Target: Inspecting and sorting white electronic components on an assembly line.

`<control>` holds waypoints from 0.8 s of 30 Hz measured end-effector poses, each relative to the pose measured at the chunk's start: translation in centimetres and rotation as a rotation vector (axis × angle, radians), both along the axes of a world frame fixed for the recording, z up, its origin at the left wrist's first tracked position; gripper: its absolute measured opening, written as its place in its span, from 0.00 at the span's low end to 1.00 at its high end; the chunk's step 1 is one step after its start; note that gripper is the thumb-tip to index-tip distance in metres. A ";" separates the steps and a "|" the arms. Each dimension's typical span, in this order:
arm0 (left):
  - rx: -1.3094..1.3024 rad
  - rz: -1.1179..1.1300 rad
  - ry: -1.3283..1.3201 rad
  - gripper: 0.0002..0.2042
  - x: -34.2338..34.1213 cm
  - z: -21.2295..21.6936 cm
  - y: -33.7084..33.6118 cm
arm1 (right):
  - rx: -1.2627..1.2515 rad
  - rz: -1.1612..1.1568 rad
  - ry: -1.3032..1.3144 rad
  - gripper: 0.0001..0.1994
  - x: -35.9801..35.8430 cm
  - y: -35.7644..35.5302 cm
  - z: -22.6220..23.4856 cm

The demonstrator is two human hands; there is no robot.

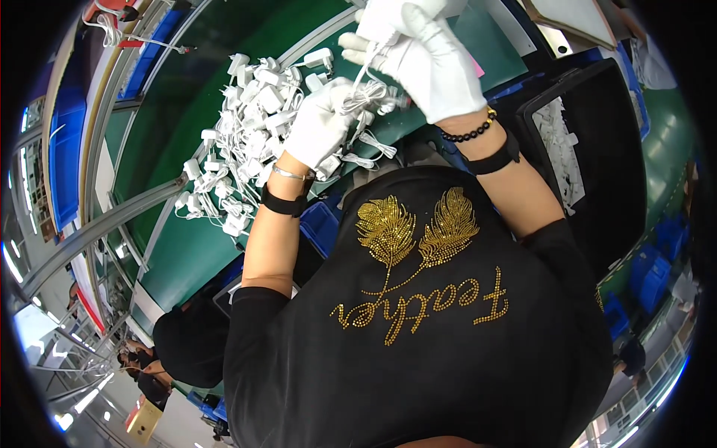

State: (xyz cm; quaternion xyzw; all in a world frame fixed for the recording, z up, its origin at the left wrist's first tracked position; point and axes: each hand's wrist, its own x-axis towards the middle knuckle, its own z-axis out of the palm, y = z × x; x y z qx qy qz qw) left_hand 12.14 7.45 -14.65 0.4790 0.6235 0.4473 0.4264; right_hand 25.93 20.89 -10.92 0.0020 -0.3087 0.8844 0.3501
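My right hand (441, 78), in a white glove, is raised at the top of the view. Its fingers are closed around a white power adapter (378, 22), partly cut off by the picture edge. From the adapter a white cord runs down to a coiled bundle (367, 95). My left hand (320, 125), also gloved, pinches that coiled cord at its near side. Beside and behind the left hand lies a heap of white adapters (258, 104) with tied cords. They rest on a green work surface (175, 93).
To the right stands a black bin (616, 142) with white adapters (556, 149) inside. A blue bin (320, 226) sits below my left wrist. A metal rail (112, 224) crosses at left. A pink slip (476, 69) lies near my right wrist. Another person in black (190, 343) is at lower left.
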 end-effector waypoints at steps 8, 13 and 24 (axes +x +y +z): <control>-0.021 -0.157 0.533 0.10 -2.5 -3.1 -1.1 | 0.135 -0.160 -0.135 0.18 0.7 -1.4 4.7; -0.282 0.100 0.765 0.13 -6.6 -6.9 -2.0 | 0.247 -0.492 -0.255 0.20 7.6 0.2 7.8; -0.244 0.021 0.771 0.12 -4.2 -9.3 0.0 | 0.463 -1.233 -0.544 0.26 36.6 1.6 17.1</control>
